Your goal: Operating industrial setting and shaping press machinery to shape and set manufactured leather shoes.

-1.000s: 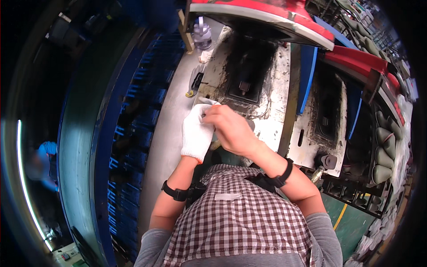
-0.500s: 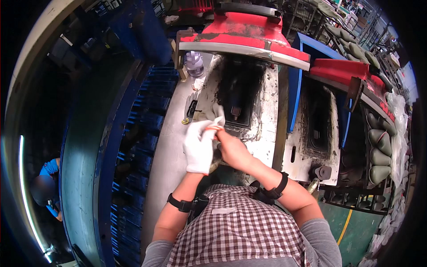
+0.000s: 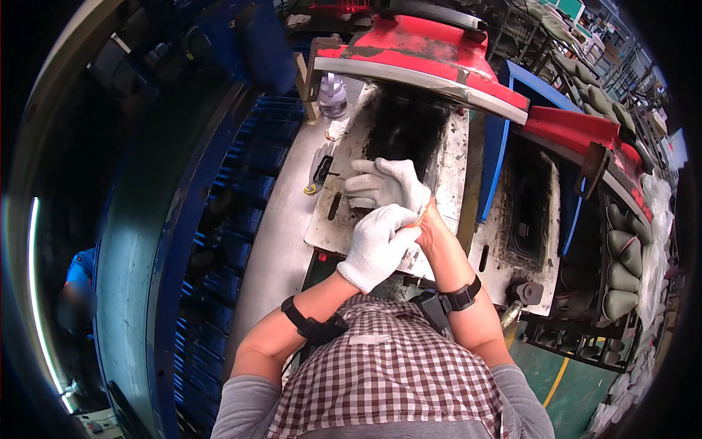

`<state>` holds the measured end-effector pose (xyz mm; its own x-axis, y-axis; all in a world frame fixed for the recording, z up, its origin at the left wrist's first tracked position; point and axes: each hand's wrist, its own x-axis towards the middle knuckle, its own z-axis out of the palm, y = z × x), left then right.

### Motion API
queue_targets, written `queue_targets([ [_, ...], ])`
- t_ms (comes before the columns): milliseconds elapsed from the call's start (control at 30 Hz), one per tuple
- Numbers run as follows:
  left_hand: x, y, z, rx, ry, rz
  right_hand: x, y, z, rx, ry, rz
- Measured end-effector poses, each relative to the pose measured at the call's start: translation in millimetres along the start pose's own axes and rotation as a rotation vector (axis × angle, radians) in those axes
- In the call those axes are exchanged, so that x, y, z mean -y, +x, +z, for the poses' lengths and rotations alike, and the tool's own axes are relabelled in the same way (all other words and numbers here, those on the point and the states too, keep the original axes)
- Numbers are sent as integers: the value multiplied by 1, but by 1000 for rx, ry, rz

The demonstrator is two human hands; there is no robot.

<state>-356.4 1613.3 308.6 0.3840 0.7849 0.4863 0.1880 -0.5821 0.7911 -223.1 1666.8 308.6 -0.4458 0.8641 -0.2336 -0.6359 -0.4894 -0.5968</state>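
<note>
White knitted gloves cover both of my hands, which are over the near part of a stained pale metal plate. My left hand is closed at the right wrist, pinching the cuff of the right glove. My right hand points left with its fingers stretched apart, and nothing lies in it. Beyond it, the plate's middle is a blackened recess. Left of the right hand lie a dark handled tool and a grey glove.
A red press head rises behind the plate, and a second red one is to the right beside a blue frame. A clear jug stands at the far left of the bench. Padded grey-green pieces fill a right-hand rack.
The right hand has gone into its glove and its fingers have spread out to the left. My left hand has shifted right and grips the cuff. The view has turned slightly.
</note>
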Motion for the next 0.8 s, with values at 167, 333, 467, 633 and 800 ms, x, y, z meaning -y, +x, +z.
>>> queue_targets([
  [167, -10, 6, -2, 62, -40, -88, -18, -1, -11, 158, -99, -153],
  [333, -13, 6, 1, 140, -65, 90, -30, 13, -5, 162, -147, -247],
  [467, -9, 4, -10, 187, -112, -80, -25, 37, -14, -297, -130, -501],
  [633, 16, -7, -24, 97, 320, -439, -18, 37, -21, -420, 597, -458],
  [800, 34, 2, -35, 417, -167, -1023, -38, 62, -3, -381, 978, -536],
])
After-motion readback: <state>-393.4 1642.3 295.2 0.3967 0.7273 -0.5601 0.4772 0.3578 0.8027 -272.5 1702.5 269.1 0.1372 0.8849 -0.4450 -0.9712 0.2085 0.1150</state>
